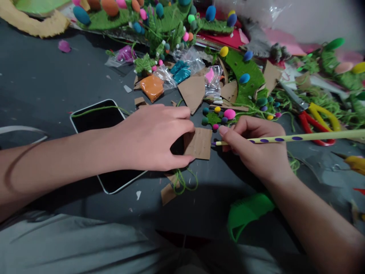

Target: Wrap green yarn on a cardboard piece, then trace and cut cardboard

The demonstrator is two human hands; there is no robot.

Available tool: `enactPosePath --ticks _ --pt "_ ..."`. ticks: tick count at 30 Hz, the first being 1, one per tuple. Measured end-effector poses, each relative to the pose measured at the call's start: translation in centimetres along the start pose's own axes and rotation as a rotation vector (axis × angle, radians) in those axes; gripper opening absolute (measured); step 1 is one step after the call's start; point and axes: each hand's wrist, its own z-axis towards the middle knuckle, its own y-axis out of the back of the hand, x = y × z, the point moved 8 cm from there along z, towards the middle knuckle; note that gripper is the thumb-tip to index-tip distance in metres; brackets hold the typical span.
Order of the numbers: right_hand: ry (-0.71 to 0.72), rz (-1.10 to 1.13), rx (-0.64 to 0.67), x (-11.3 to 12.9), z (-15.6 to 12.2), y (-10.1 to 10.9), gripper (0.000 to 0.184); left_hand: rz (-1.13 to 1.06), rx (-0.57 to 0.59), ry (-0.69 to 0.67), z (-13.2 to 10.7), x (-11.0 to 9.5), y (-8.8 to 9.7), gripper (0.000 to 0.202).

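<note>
A small square of brown cardboard (203, 144) lies on the dark table, pinned at its left side by the thumb and fingers of my left hand (159, 137). That hand reaches across a phone (110, 114), which it partly covers. My right hand (256, 146) grips a thin yellow pencil (296, 138) with purple spots. The pencil's dark purple tip is at the cardboard's right edge; I cannot tell whether it touches. Just above sits a small green star-like piece (212, 118) dotted with coloured balls.
Bags of orange clay (152, 87) and teal clay (180, 71) lie behind the hands among cardboard scraps (192, 91). A green-wrapped ring (248, 78) stands farther back. To the right are red-and-yellow-handled scissors (312, 123); a green strip (249, 211) lies near the front edge.
</note>
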Motion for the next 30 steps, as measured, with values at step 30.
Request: enactPosePath --ticks 30 --pt "-0.011 0.065 0.179 0.5 0.2 -2.4 0.037 -0.104 0.037 -0.13 0.0 1.1 -1.0 0.053"
